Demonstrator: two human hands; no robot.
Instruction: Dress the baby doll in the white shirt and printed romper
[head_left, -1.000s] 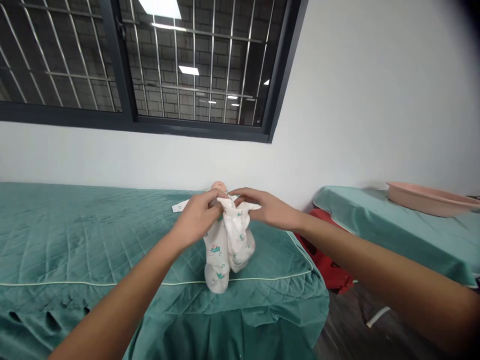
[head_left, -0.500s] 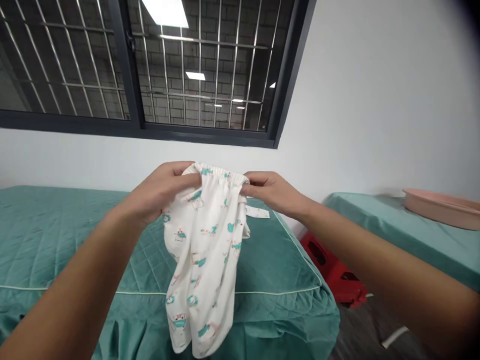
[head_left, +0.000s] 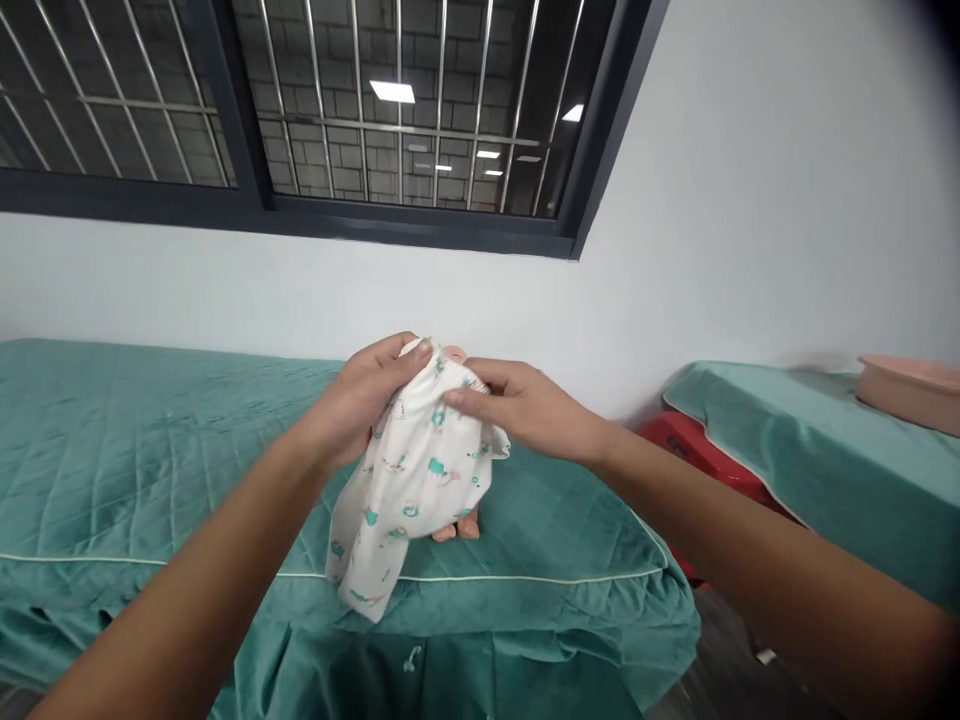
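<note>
Small white baby pants [head_left: 431, 450] with green and pink prints hang between my two hands over the bed. My left hand [head_left: 375, 390] grips the gathered waist end, thumb on top. On the other side, my right hand [head_left: 517, 400] pinches the cloth near the elastic edge. One pant leg dangles at the lower left; the other is bunched or folded. Behind the cloth lies a doll [head_left: 457, 527], with its feet showing below and a bit of skin-toned head above. The rest of the doll is mostly hidden, apart from a patterned sleeve at the right.
A green quilted bed cover [head_left: 187, 450] with pale piping spreads under the hands. To the right stand a red plastic stool [head_left: 690, 445] and a green-covered surface [head_left: 795, 430] bearing a pink basin [head_left: 907, 390]. A barred window [head_left: 405, 120] is in the wall behind.
The pants have been gathered up and turned, with one leg raised and my hands closer together. The doll's feet now show beneath them. My view has tilted down and shifted slightly.
</note>
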